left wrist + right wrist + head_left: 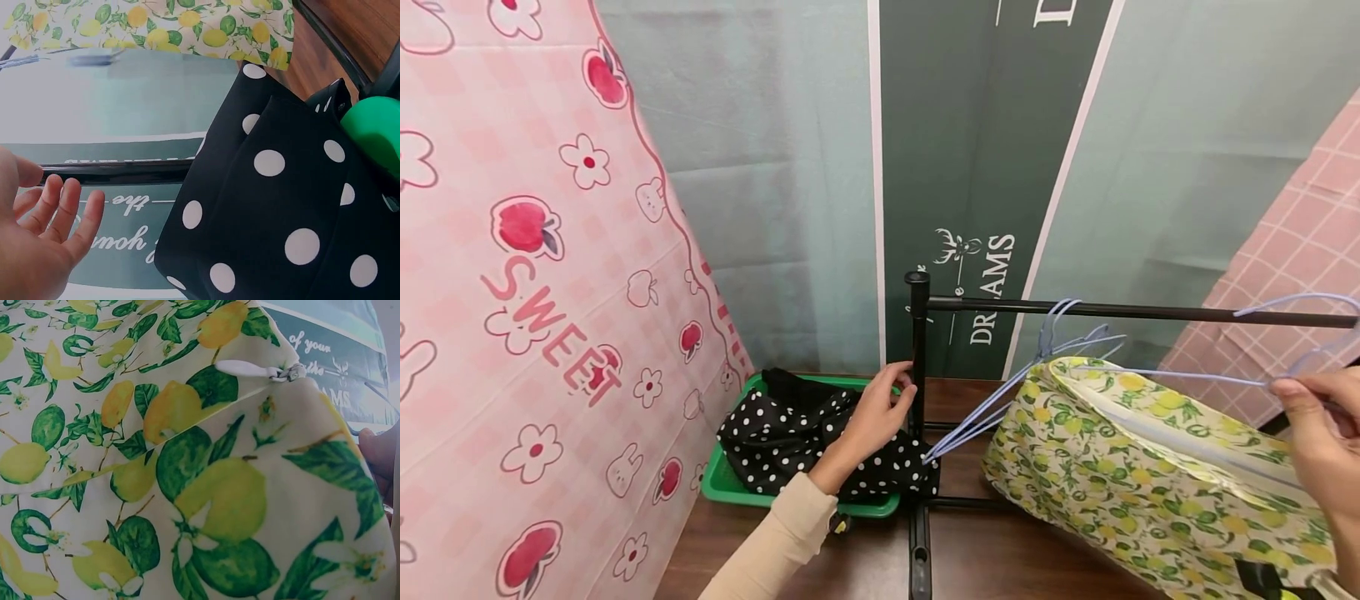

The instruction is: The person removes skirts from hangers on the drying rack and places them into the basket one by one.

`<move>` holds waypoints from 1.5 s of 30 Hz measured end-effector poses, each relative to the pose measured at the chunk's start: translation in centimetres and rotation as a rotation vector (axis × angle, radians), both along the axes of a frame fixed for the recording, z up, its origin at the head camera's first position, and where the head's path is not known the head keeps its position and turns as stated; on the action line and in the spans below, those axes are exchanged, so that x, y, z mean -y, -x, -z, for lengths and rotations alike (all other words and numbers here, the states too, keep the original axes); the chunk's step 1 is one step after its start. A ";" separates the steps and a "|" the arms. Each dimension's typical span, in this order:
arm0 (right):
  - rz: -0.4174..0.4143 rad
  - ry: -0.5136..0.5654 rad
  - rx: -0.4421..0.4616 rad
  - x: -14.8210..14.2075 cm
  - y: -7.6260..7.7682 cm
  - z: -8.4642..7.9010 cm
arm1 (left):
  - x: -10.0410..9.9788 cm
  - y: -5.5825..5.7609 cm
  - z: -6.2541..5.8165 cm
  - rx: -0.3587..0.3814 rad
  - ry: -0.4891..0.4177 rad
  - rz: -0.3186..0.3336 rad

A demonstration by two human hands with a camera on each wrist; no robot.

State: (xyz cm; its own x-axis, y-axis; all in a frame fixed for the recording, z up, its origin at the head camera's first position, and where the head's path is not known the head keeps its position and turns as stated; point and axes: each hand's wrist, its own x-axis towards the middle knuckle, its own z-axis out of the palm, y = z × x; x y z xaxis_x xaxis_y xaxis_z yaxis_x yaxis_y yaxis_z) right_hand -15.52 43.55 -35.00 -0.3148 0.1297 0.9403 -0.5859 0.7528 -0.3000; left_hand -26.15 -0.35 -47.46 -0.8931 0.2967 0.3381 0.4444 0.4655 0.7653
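My left hand (880, 408) is at the black upright pole (919, 350) of a clothes rack, thumb and index finger at it and the other fingers loose. Below that hand, a black cloth with white dots (790, 450) lies heaped in a green basket (722, 483), one end spilling over toward the rack. My right hand (1326, 425) pinches a light-blue hanger (1195, 375) near its neck, close under the rail. A lemon-print cloth item (1120, 475) hangs below, its opening slack around the hanger. A white zipper pull (244, 367) shows on it in the right wrist view.
Several more blue hangers (981, 417) dangle from the black rail (1135, 311), left of the lemon-print cloth. A pink printed curtain (550, 292) stands at the left, a green one (992, 167) behind. Dark wooden flooring (985, 550) lies below.
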 end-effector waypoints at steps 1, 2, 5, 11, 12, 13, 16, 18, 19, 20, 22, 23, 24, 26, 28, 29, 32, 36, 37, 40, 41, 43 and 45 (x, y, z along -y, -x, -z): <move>-0.012 0.002 -0.015 0.3 0.1 -0.1 | 0.0 0.0 -0.1 0.004 -0.009 0.001; -0.027 0.009 -0.019 0.6 0.2 -0.2 | 0.1 -0.1 -0.1 0.009 -0.020 0.001; -0.060 0.023 -0.017 1.5 0.4 -0.6 | 0.2 -0.2 -0.3 0.017 -0.061 0.007; -0.076 0.039 -0.012 2.8 0.6 -1.2 | 0.2 -0.2 -0.7 -0.048 -0.125 0.016; -0.068 0.035 -0.006 2.8 0.7 -1.2 | 0.2 -0.2 -0.8 -0.062 -0.129 0.016; -0.064 0.035 -0.001 2.7 0.7 -1.2 | 0.1 -0.2 -0.8 -0.077 -0.134 0.017; -0.022 0.016 0.017 2.4 0.7 -0.9 | 0.0 -0.2 -0.9 -0.104 -0.143 0.025; 0.008 -0.005 0.017 2.2 0.6 -0.8 | -0.4 0.0 -1.0 -0.119 -0.147 0.036; 0.011 -0.010 0.006 2.1 0.7 -0.7 | -0.6 0.0 -1.1 -0.126 -0.150 0.044; 0.009 -0.013 -0.008 2.1 0.7 -0.7 | -0.7 0.1 -1.2 -0.132 -0.151 0.053; 0.000 -0.020 -0.037 2.3 0.8 -0.8 | -1.1 0.2 -1.3 -0.147 -0.152 0.071; -0.005 -0.020 -0.052 2.4 0.8 -1.0 | -1.3 0.3 -1.4 -0.154 -0.151 0.080; -0.005 -0.020 -0.064 2.5 0.7 -1.1 | -1.5 0.4 -1.5 -0.159 -0.151 0.087; 0.007 -0.021 -0.080 2.9 0.6 -1.3 | -1.9 0.5 -1.5 -0.164 -0.150 0.102; 0.023 -0.024 -0.094 3.1 0.5 -1.5 | -2.2 0.7 -1.5 -0.164 -0.150 0.116; 0.031 -0.027 -0.100 3.2 0.5 -1.6 | -2.4 0.8 -1.5 -0.163 -0.153 0.123; 0.034 -0.038 -0.103 3.2 0.6 -1.5 | -2.7 0.8 -1.6 -0.162 -0.158 0.141; 0.015 -0.044 -0.089 3.5 0.9 -1.4 | -2.9 0.6 -2.0 -0.170 -0.159 0.157; 0.012 -0.044 -0.086 3.7 0.9 -1.5 | -2.9 0.6 -2.0 -0.175 -0.160 0.160; -0.002 -0.047 -0.084 4.1 1.0 -1.6 | -3.0 0.5 -2.2 -0.190 -0.165 0.177; -0.011 -0.044 -0.087 4.3 1.1 -1.7 | -3.0 0.4 -2.2 -0.199 -0.167 0.183; -0.025 -0.040 -0.090 4.6 1.2 -1.7 | -3.1 0.3 -2.2 -0.214 -0.166 0.190; -0.034 -0.042 -0.089 4.8 1.4 -1.7 | -3.1 0.2 -2.4 -0.226 -0.163 0.196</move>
State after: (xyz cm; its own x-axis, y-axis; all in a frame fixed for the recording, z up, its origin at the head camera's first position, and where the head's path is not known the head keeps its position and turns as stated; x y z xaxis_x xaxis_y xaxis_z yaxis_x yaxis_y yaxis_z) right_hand -16.87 38.73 -33.31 -0.2330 0.0799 0.9692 -0.6340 0.7432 -0.2137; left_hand -26.33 2.79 -45.09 -0.7215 0.3810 0.5782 0.6803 0.2341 0.6946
